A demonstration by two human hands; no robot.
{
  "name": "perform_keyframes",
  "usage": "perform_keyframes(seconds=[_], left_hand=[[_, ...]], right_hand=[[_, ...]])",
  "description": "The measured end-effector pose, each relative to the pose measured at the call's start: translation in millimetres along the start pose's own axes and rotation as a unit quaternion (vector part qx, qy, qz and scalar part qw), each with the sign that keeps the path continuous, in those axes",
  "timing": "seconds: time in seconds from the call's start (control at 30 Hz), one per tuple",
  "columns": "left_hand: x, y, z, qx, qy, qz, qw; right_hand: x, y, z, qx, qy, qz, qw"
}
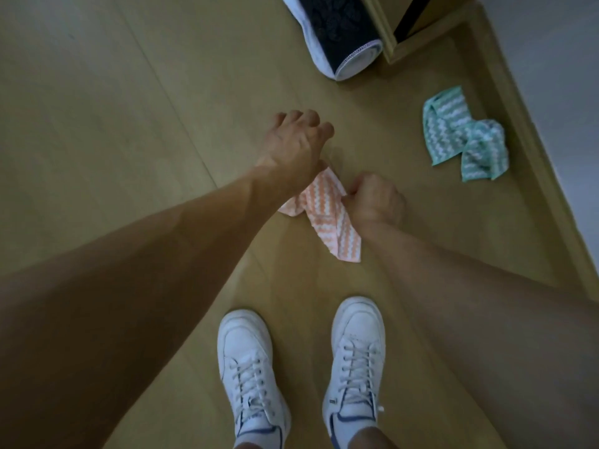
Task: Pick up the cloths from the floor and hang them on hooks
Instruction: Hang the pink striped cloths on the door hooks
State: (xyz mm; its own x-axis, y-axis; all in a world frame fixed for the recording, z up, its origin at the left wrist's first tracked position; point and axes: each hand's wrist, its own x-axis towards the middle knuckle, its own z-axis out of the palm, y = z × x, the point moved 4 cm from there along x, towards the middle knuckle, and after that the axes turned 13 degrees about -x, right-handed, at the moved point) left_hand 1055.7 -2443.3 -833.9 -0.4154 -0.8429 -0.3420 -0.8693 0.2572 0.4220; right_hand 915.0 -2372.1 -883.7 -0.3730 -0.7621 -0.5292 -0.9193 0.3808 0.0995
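Forearms: both of ours fill the near corners, cut off by the frame edges, reaching forward and down.
Shoes (301, 377): our white laced pair stands on the wooden floor (97, 124) at the near edge, heels cropped.
Right hand (376, 200): fist curled, knuckles up, gripping the orange cloth (327, 210); its fingertips are hidden under the hand.
Orange cloth: zigzag-striped, bunched in that fist, one end trailing toward us, the other spreading left beneath our left wrist; we cannot tell whether it touches the floor.
Left hand (296, 140): farther out, back up, fingers loosely curled, holding nothing that we can see; palm hidden.
Green cloth (463, 136): crumpled on the floor, far right, near the skirting, well apart from both hands.
Rolled mat (337, 30): dark with white edging, at the far edge, its top cut off.
Wooden frame (389, 37): just right of the mat, only partly in view, hard to identify.
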Motion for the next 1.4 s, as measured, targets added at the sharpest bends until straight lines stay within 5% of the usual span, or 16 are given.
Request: perform_keyframes(seconds=[0.17, 0.47, 0.93, 1.4], left_hand=[[-1.4, 3.9, 1.6, 0.007, -0.012, 0.001, 1.000], [-39.2, 57.5, -71.5, -0.040, -0.052, 0.002, 0.998], [-111.1, 237.4, -339.5, -0.195, -0.008, 0.165, 0.967], [-214.5, 440.9, -584.6, -0.055, 0.082, 0.338, 0.936]], right_hand=[[-7.3, -2.7, 0.2, 0.012, -0.006, -0.034, 0.999], [-68.9, 14.7, -123.9, 0.272, 0.052, -0.123, 0.953], [-216.4, 106.1, -427.4, 0.325, 0.147, -0.192, 0.914], [-398.2, 216.1, -670.5, 0.263, 0.329, -0.184, 0.888]])
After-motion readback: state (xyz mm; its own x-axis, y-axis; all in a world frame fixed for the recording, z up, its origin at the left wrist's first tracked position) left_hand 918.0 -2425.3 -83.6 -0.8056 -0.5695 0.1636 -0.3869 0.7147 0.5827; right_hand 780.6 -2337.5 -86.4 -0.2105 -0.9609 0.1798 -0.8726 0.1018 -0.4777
